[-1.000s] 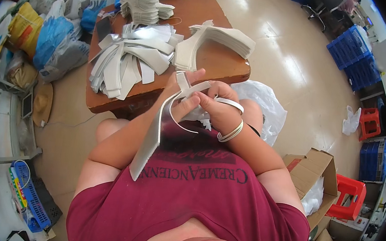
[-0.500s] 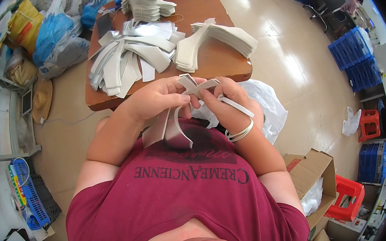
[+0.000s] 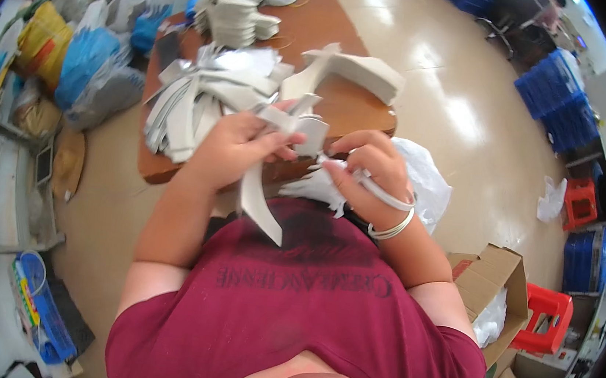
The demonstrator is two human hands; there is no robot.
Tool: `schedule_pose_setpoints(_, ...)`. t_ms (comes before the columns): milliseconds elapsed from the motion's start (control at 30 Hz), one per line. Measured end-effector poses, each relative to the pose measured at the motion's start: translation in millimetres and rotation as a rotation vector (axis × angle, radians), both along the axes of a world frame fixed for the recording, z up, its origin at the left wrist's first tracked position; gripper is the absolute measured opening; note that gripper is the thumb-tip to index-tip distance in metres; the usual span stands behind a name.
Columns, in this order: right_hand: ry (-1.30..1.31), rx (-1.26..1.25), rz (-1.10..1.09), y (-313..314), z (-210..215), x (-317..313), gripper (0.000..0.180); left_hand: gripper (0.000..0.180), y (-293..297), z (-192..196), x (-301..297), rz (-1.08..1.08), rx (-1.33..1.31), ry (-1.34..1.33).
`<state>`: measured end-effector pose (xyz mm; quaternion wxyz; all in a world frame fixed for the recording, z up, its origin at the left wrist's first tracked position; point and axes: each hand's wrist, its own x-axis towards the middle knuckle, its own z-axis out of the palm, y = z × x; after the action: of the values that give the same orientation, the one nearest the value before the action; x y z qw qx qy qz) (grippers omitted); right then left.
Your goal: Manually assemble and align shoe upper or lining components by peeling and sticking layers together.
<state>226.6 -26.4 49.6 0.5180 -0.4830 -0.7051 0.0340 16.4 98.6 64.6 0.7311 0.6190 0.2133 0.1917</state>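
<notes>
Above my lap, my left hand [image 3: 229, 150] is closed around a white, flat piece with several curved arms [image 3: 261, 207]. One long arm hangs below the fingers and shorter ones stick out above them. To its right and apart from it is my right hand [image 3: 372, 173], its fingers curled. A narrow white strip [image 3: 385, 195] runs from that hand toward the wrist, which carries white bands [image 3: 393, 228]. On the brown table [image 3: 329, 14] beyond lie a fanned heap of similar white pieces [image 3: 182, 113] and a neat curved stack [image 3: 363, 73].
Another white stack [image 3: 233, 12] stands at the table's far end. White plastic bags [image 3: 422, 183] lie beside my lap. Filled bags [image 3: 98, 68] crowd the left. A cardboard box [image 3: 488, 286], a red stool [image 3: 548, 318] and blue crates [image 3: 556, 97] stand to the right.
My hands were together at the white piece and are now apart. The left has turned the piece and raised it slightly; the right has moved to the right and down with the strip.
</notes>
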Motion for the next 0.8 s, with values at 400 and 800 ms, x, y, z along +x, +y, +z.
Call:
schedule_pose_setpoints(400, 0.034, 0.027, 0.111, 4, -2, -19, 0.029, 0.024, -22, -4, -6, -0.113, 0.256, 0.109)
schedule_pose_setpoints(800, 0.09, -0.004, 0.133, 2, -12, -21, 0.025, 0.014, -37, -20, 3, 0.21, 0.368, -0.091)
